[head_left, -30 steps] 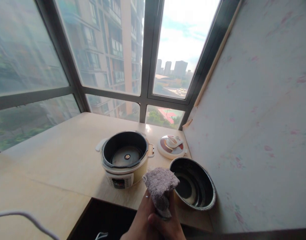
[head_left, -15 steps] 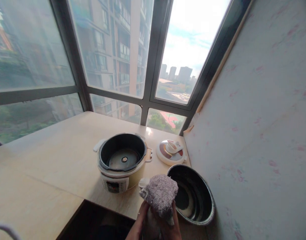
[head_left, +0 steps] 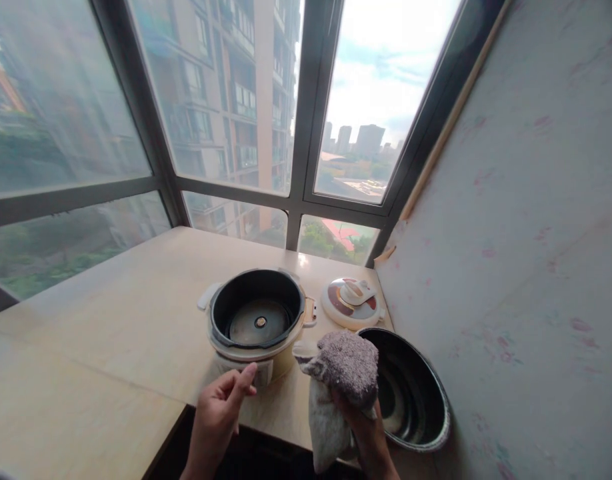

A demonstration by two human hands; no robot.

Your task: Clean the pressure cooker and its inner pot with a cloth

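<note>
My right hand point(head_left: 362, 427) is closed round a bunched cloth point(head_left: 350, 368), its top a fuzzy grey-purple and its hanging part pale grey. The cloth hides some of the fingers. My left hand point(head_left: 219, 410) is apart from the cloth, fingers curled and thumb against them, in front of the electric pressure cooker point(head_left: 281, 357). I see nothing in it. The cooker stands lidless, its dark inside showing, and the hand partly covers its front panel. Right of the cloth, the black inner pot point(head_left: 421, 393) sits tilted, partly hidden by the cloth.
The cooker lid point(head_left: 353, 303) lies behind the pot on the pale countertop point(head_left: 111, 320). A patterned wall point(head_left: 536, 300) bounds the right side, framed windows point(head_left: 236, 133) the back. A dark gap point(head_left: 266, 453) opens below the counter's front edge.
My left hand has let go of the cloth and moved left, in front of the cooker. My right hand still holds the cloth, whose pale lower part now hangs down. The view has shifted slightly.
</note>
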